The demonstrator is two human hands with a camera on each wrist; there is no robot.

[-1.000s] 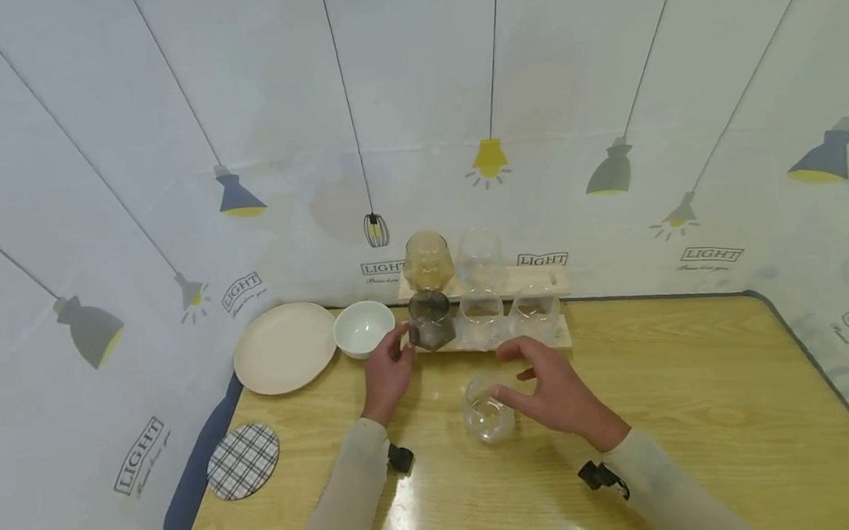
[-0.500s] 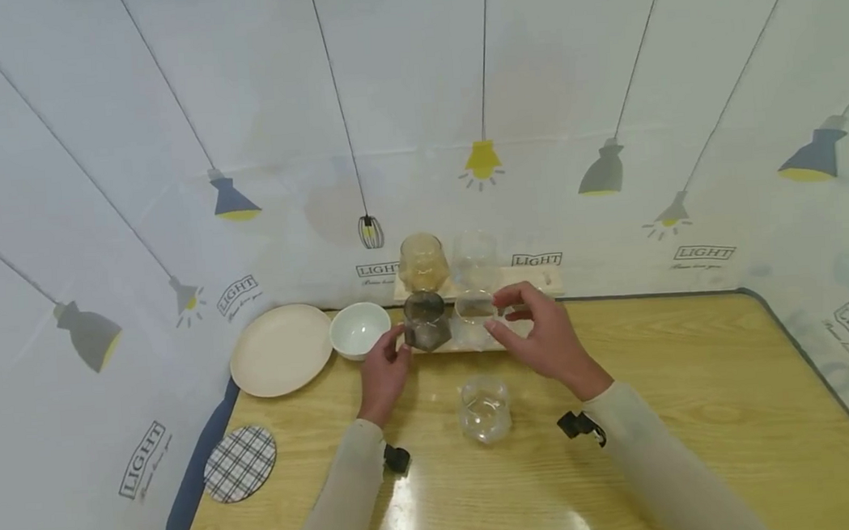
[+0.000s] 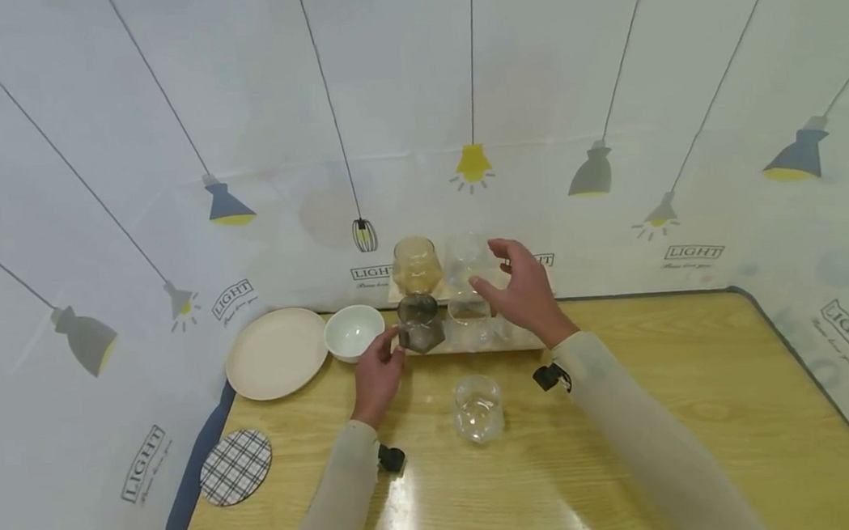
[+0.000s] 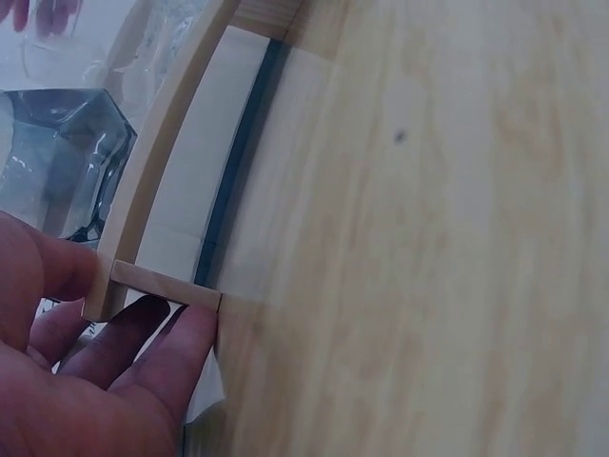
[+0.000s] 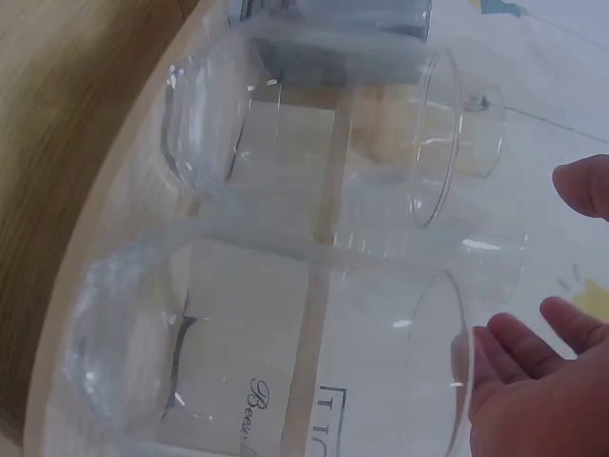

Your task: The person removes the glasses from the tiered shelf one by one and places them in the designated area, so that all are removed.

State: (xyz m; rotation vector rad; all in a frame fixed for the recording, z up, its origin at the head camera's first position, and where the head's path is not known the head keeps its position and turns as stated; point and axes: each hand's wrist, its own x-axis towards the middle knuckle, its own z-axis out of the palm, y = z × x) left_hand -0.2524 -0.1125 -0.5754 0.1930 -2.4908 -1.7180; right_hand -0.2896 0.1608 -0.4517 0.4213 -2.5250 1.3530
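Plainly, the left hand (image 3: 376, 377) gripped the wooden rack (image 4: 143, 181) while the right hand (image 3: 521, 291) spread its fingers

We saw the two hands well apart. The left one had its thumb and fingertips clamped on the left end of the rack, where the left wrist view showed us a short crosspiece against them. The right one was raised over the rack, thumb and fingers parted, just beside the clear back glass (image 3: 463, 254); we could not tell whether it touched that glass.

Just right of the left hand, we found the smoky grey glass (image 3: 421, 330) on the lower level. Next to it, between the hands, stood the clear middle glass (image 3: 469, 319), and below the right hand the clear end glass (image 5: 257, 352), which we could hardly make out in the head view. On the upper level, beyond the left hand, we saw the amber glass (image 3: 416, 265), with the clear back glass between it and the right hand.

Nearer to us than both hands, between the forearms, a lone clear glass (image 3: 478, 409) stood on the desk (image 3: 769, 406). Just left of the left hand's fingertips we saw a pale bowl (image 3: 356, 332), and farther left a cream plate (image 3: 277, 355). A checked round mat (image 3: 236, 468) lay well left of that hand, closer to us.
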